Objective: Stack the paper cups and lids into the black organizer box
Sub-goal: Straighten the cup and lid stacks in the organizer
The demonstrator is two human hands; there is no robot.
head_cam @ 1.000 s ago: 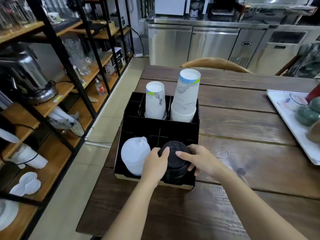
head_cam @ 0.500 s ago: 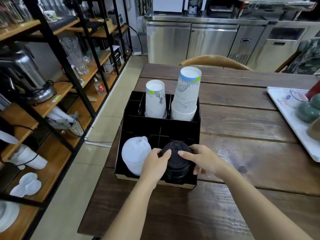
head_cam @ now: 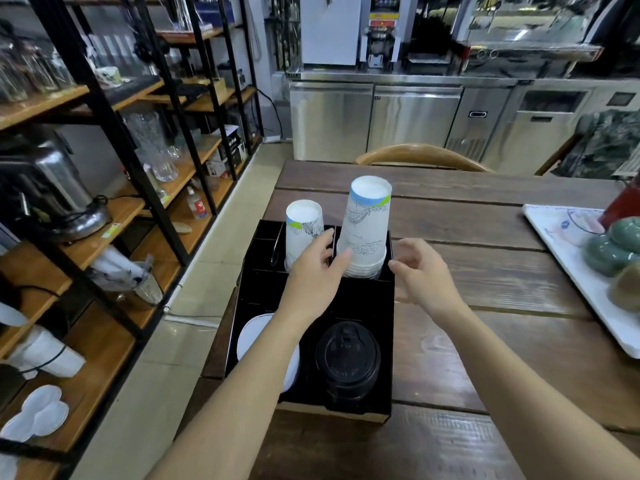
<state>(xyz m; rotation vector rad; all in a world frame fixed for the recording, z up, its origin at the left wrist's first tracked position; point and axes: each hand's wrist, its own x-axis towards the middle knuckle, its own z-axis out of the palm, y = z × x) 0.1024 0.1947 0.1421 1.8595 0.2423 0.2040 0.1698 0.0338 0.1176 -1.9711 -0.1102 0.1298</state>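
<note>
Now both hands reach to the far row of the black organizer box (head_cam: 367, 299), toward the taller stack of paper cups (head_cam: 367, 233), which stands upright and upside down, its long axis vertical, exactly between the two hands. The left hand (head_cam: 317, 271) is nearer: its fingers (head_cam: 341, 259) are spread and seem to touch the lower left side of the stack, but they do not close around it. The right hand (head_cam: 420, 271) is relaxed and empty, just beside the stack on its right, apart from it. The shorter cup stack (head_cam: 304, 233) stands just left of the left fingers and could be knocked. Behind the wrists, in the near row, sit the black lids (head_cam: 348, 362) and the white lids (head_cam: 251, 341), partly hidden by the left forearm. A white tray (head_cam: 568, 268) lies well apart on the wooden counter (head_cam: 485, 271), to the right.
</note>
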